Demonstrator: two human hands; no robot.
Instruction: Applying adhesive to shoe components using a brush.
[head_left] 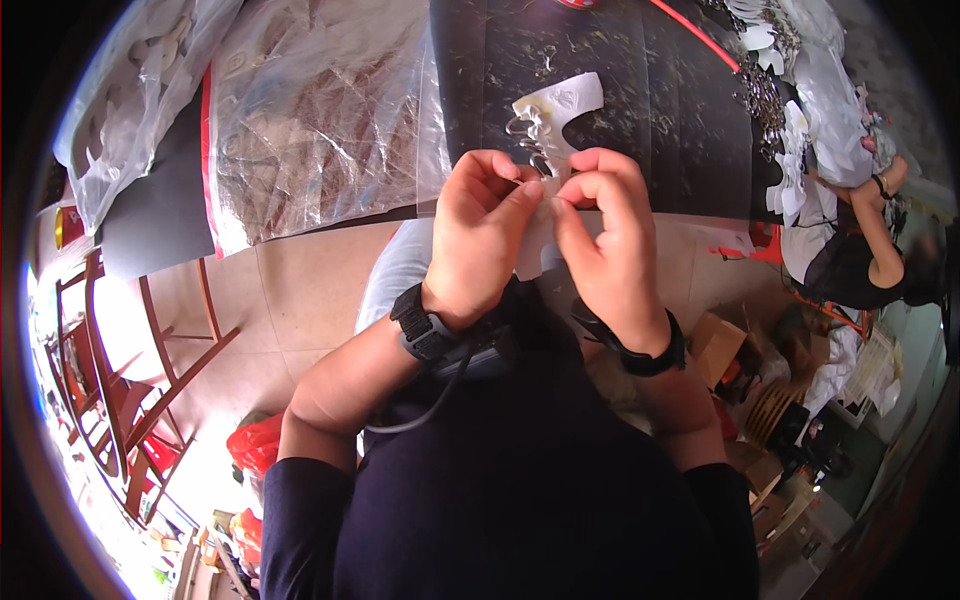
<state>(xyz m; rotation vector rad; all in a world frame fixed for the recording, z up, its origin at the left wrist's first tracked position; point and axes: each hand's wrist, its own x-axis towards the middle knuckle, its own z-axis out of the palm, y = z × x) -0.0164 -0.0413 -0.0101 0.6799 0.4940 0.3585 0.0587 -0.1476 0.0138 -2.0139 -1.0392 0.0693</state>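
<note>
A white notched card [570,98] extends from my hands over the dark table edge, its curved cut-outs showing. Along its left edge several thin metal rings [519,127] are hooked into the notches. My left hand [474,238] is closed in a pinch at the card's left edge, thumb against the forefinger. Opposite it, my right hand [617,238] pinches the card's right side between thumb and fingers. The fingertips nearly meet, and any small piece between them is too hidden to make out. The card's lower end hangs below my fingers.
The black table [660,150] carries scattered small metal pieces. Clear plastic sheeting [320,110] covers its left part, beside a plastic bag [140,110]. At right lie a heap of metal pieces [762,95] and more white cards [793,165]. Another person's arm [878,235] rests near there.
</note>
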